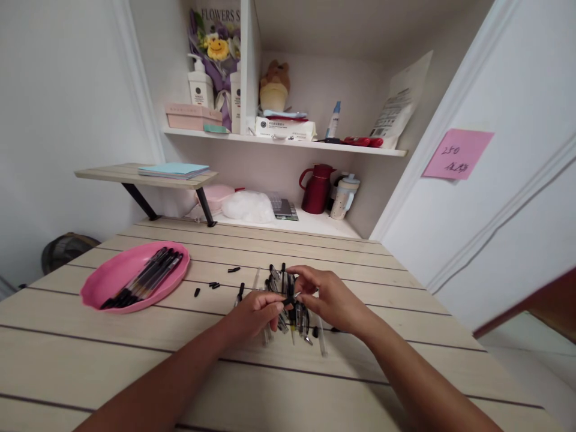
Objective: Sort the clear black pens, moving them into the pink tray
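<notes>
The left hand point(260, 311) pinches a small black piece point(289, 301) between thumb and finger; the right hand point(327, 297) pinches its pale end, too small to see well; the piece is up over the desk point(288, 396), well in from its back and right edges, with a pile of pen parts point(300, 321) right under it; to do this well, the left hand should hold firm and the right should work in a straight line, gently, so that nothing bends or pops away; staying low over the pile is wise, as little bits could roll off; the loose caps point(197, 292) sit apart from the pile, toward the desk's left edge, beside the pink plate point(95, 289) of pens point(150, 279), safely out of the way
</notes>
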A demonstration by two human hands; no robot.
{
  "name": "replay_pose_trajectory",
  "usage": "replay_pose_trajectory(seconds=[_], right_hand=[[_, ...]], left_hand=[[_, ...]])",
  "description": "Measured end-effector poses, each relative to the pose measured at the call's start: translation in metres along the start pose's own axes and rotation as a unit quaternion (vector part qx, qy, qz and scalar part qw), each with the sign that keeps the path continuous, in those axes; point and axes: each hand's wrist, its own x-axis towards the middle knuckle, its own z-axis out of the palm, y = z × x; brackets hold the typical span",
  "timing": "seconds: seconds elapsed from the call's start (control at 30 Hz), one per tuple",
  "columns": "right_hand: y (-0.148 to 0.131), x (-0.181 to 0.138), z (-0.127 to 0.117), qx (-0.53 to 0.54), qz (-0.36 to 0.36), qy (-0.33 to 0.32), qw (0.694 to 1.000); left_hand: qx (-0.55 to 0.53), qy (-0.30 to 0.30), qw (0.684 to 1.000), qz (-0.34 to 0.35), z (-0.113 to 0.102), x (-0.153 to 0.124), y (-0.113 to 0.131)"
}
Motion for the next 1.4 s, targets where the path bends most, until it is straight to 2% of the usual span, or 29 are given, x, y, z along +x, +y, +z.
replay_pose_trajectory(seconds=[0.13,0.27,0.4,0.53,0.63,0.73,1.0,1.17,1.33,1.4], right_hand=[[0.0,0.0,0.001,0.002,0.008,0.026,1.0],[-0.002,0.0,0.001,0.042,0.022,0.005,0.999],[0.001,0.001,0.002,0.046,0.034,0.006,0.998],[0.008,0.003,0.002,0.17,0.059,-0.011,0.984],[0.01,0.004,0.004,0.292,0.085,-0.019,0.953],[0.009,0.005,0.009,0.355,0.101,0.0,0.93],[0.01,0.008,0.027,0.34,0.119,0.083,0.929],[0.011,0.007,0.028,0.368,0.11,0.062,0.921],[0.011,0.008,0.032,0.384,0.125,0.103,0.909],[0.012,0.009,0.033,0.397,0.12,0.101,0.904]], left_hand=[[0.009,0.03,0.999,0.014,0.001,0.001,-0.001],[0.006,0.02,1.0,0.02,0.001,0.0,-0.001],[0.004,0.036,0.999,0.021,0.002,0.0,-0.001],[-0.07,0.025,0.997,0.006,0.001,0.0,0.0],[-0.111,0.022,0.994,0.004,0.0,-0.001,0.003],[-0.127,0.022,0.992,0.009,0.0,-0.002,0.005],[-0.129,0.025,0.991,0.013,0.001,-0.002,0.004],[-0.138,0.033,0.99,0.018,0.001,-0.002,0.004],[-0.137,0.029,0.99,0.016,0.001,-0.002,0.005],[-0.142,0.027,0.989,0.01,0.001,-0.003,0.005]])
